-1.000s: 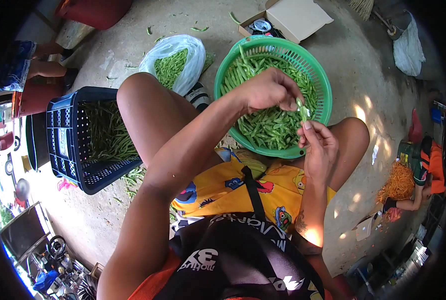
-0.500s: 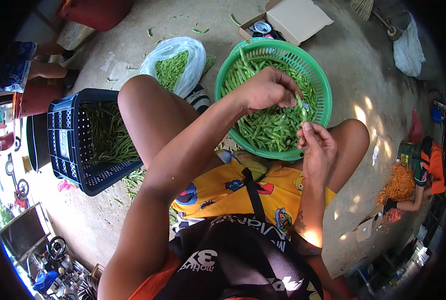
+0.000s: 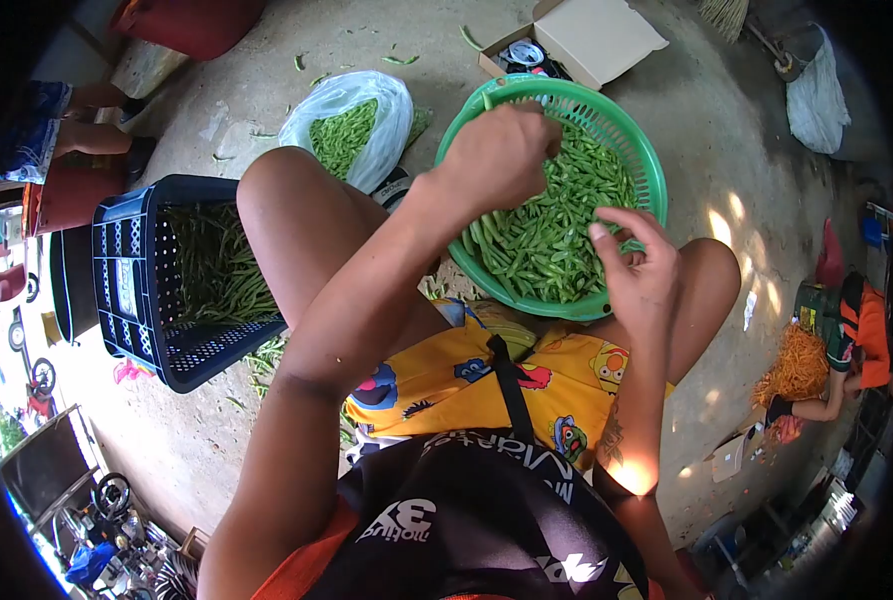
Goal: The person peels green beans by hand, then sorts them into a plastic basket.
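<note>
My left hand (image 3: 506, 155) is over the left part of a green plastic basket (image 3: 649, 190). Its fingers curl downward, and the back of the hand hides whatever they hold. My right hand (image 3: 641, 265) is at the basket's right rim, thumb and index fingertip close together, the other fingers bent; I cannot make out anything between them. Sliced green beans (image 3: 556, 250) fill much of the basket. Longer whole beans (image 3: 481, 235) show at its left side, partly under my left hand.
A dark crate (image 3: 131, 285) of long beans lies tipped at left. Beyond my knee stands a clear plastic bag (image 3: 391, 110) of cut beans. An open cardboard box (image 3: 596, 40) sits behind the basket. At right, another person (image 3: 851, 340) is by an orange heap (image 3: 796, 365).
My left hand has moved left and away from my right hand. The green bean and small blade seen between the hands are no longer visible there. My right hand has shifted slightly.
</note>
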The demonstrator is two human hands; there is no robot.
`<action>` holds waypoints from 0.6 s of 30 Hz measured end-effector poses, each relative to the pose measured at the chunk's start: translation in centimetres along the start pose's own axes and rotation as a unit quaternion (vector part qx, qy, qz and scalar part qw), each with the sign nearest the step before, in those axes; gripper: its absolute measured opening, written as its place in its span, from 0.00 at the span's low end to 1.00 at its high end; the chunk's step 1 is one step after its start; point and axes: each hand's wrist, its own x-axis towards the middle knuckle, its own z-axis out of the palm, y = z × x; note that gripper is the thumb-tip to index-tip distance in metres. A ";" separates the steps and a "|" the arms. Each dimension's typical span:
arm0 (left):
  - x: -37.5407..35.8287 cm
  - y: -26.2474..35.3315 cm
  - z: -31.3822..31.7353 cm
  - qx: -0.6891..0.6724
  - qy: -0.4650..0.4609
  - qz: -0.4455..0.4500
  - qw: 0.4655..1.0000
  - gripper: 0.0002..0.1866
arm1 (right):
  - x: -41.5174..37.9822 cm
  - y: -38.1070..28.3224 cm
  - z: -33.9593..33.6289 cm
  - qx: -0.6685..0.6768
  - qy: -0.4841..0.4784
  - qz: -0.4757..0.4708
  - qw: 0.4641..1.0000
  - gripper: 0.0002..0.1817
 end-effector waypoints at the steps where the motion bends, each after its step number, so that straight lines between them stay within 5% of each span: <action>1: 0.1 -0.1 -0.6 -0.053 0.033 -0.012 0.998 0.11 | 0.1 -0.3 0.4 0.000 0.000 -0.001 1.000 0.11; 3: 0.3 -0.5 -1.8 -0.078 0.022 -0.035 0.996 0.10 | 0.7 -0.7 1.3 -0.077 -0.023 -0.128 0.989 0.10; 7: 0.1 -1.0 -3.0 -0.104 0.046 -0.098 0.989 0.10 | 3.3 0.3 3.3 -0.100 -0.032 -0.179 0.978 0.08; 18: -0.8 -2.4 -5.1 -0.135 0.083 -0.133 0.978 0.11 | 6.9 -1.3 8.1 -0.214 -0.087 -0.085 0.969 0.13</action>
